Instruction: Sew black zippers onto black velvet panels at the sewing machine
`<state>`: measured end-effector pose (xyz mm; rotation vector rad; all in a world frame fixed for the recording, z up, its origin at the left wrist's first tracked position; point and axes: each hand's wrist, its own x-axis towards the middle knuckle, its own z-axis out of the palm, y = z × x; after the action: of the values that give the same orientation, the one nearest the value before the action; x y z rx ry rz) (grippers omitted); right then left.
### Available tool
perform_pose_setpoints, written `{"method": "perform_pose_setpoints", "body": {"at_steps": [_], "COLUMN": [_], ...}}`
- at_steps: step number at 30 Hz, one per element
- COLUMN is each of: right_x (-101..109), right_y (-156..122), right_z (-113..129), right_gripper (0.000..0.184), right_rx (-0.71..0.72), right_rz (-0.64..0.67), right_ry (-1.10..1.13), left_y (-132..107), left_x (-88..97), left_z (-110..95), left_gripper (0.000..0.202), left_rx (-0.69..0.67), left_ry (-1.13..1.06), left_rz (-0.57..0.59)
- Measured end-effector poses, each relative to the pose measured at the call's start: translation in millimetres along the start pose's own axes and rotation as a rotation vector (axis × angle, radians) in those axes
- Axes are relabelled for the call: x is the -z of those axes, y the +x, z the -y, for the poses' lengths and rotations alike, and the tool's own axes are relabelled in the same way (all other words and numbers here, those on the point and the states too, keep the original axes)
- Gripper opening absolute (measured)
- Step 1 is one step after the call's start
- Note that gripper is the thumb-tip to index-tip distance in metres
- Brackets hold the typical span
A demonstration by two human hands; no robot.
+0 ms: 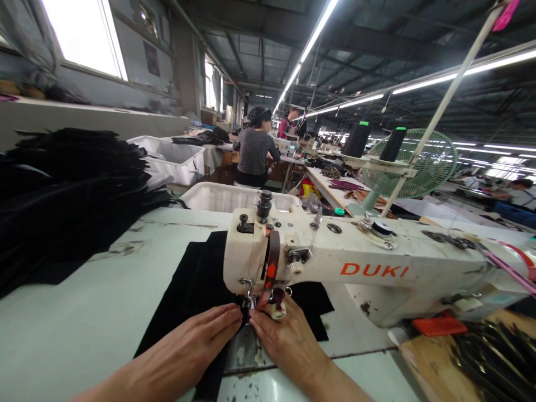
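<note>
A white DUKI sewing machine (368, 268) stands on the pale table (75, 312), its needle head at the left. A piece of black fabric (196, 285) lies flat under the head. My left hand (196, 346) rests flat on the fabric, fingers stretched out toward the presser foot (251, 304). My right hand (288, 340) lies flat on the other side of the foot, fingers together, pressing the fabric down. Both sets of fingertips almost meet just in front of the needle.
A tall stack of black fabric pieces (71, 190) sits at the table's left. White bins (226, 196) stand behind the machine. A green fan (412, 164) and thread cones (355, 139) are at the right. A person (255, 148) sits working farther back.
</note>
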<state>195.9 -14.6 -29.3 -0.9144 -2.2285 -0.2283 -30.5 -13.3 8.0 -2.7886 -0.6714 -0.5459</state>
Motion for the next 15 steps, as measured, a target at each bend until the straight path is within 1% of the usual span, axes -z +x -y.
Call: {"method": "perform_pose_setpoints", "body": {"at_steps": [3,5,9,12,15], "right_x": [0,-1,-3,-2,0], "right_y": [1,2,4,5,6], "right_z": [0,-1,-2,-3,-3], "right_gripper": [0.014,0.014,0.013,0.013,0.012], "right_rx": [0.007,0.016,0.004,-0.015,-0.033], "right_rz": [-0.019,-0.035,-0.034,-0.032,-0.03], "right_ry": [-0.023,-0.039,-0.051,-0.051,-0.042], "left_y": [-1,1,7,12,14], "left_x": [-6.8,-6.7,5.7,15.4,15.3], "left_z": [2,2,1,-1,0], "left_gripper": [0.063,0.062,0.06,0.059,0.059], "left_rx": [-0.014,-0.031,-0.026,-0.04,-0.014], "left_ry": [0.021,0.035,0.031,0.015,-0.009], "left_rz": [0.035,0.045,0.015,0.024,0.038]}}
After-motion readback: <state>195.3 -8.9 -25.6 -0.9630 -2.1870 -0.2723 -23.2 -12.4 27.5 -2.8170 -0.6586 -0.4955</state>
